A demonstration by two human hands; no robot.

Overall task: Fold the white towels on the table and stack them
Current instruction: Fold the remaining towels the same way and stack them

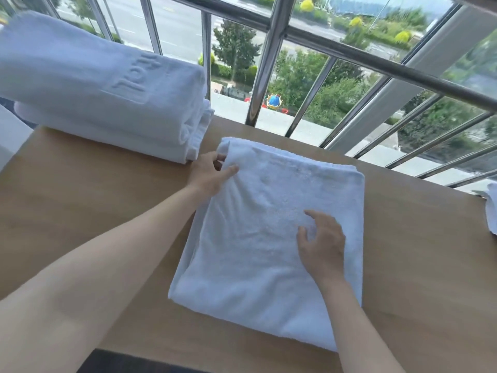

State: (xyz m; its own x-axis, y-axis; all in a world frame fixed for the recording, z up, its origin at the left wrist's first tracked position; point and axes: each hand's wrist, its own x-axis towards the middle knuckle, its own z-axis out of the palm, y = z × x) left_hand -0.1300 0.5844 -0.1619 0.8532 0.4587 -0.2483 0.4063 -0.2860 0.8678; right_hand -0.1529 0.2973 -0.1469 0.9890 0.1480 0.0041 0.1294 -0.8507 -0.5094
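A folded white towel (258,254) lies flat in the middle of the wooden table (80,200). My left hand (209,173) pinches the towel's far left corner between thumb and fingers. My right hand (321,243) rests on top of the towel near its middle, fingers loosely bent and touching the cloth. A stack of folded white towels (102,87) stands at the table's far left, the top one embossed with letters.
Another white towel (490,208) pokes in at the right edge of the table. A metal window railing (269,57) runs along the table's far side, with glass behind it. A dark edge (134,362) sits at the table's near side.
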